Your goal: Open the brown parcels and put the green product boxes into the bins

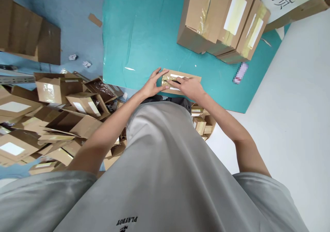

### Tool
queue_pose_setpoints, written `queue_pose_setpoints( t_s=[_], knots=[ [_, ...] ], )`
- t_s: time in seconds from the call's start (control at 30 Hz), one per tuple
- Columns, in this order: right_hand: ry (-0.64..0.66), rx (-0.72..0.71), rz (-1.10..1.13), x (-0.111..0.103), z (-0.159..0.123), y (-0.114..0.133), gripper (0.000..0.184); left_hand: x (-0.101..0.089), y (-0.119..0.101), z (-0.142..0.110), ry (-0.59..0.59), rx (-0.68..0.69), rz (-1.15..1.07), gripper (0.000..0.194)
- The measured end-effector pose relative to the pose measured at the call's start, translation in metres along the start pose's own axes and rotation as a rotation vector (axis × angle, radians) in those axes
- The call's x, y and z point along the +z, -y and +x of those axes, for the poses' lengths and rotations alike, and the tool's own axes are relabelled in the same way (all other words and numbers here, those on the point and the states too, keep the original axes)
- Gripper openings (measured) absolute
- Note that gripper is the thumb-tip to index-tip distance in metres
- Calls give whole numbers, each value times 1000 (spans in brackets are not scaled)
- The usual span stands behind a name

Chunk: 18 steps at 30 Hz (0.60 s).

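A small flat cardboard box (194, 77) with clear yellowish tape and white labels lies on the green tabletop, close to its near edge. My left hand (150, 86) grips the box's left end, its fingers by the far side and the thumb by the near side. Over the right part of the box, my right hand (192, 88) is closed around a slim black cutter (176, 82). The cutter points left along the tape; its tip is too small to make out clearly. My right palm hides part of the box and one label.
Several taped boxes (206, 22) stand at the back right of the green table (144, 29), beside a handwritten paper sign (286, 0). A blurred pinkish item (240, 73) lies at right. Opened cartons (74, 120) pile up on the floor at left; a white wall (291, 122) borders the right.
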State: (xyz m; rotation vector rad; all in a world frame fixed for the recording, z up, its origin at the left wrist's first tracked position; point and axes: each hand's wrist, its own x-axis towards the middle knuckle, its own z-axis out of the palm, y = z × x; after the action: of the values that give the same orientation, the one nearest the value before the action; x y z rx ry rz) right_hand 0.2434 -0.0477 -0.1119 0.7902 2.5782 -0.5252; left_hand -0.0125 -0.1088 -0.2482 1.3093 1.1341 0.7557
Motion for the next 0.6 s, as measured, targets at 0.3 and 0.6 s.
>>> queue_pose_setpoints(
  t_s=[0.3,0.6],
  knots=[
    [88,31,-50,-17,4,19,56,0,-5,0,16,-4,23,118],
    [300,188,-246,-48,-76,-10,57,0,-12,-1,13,-3,62,116]
  ],
)
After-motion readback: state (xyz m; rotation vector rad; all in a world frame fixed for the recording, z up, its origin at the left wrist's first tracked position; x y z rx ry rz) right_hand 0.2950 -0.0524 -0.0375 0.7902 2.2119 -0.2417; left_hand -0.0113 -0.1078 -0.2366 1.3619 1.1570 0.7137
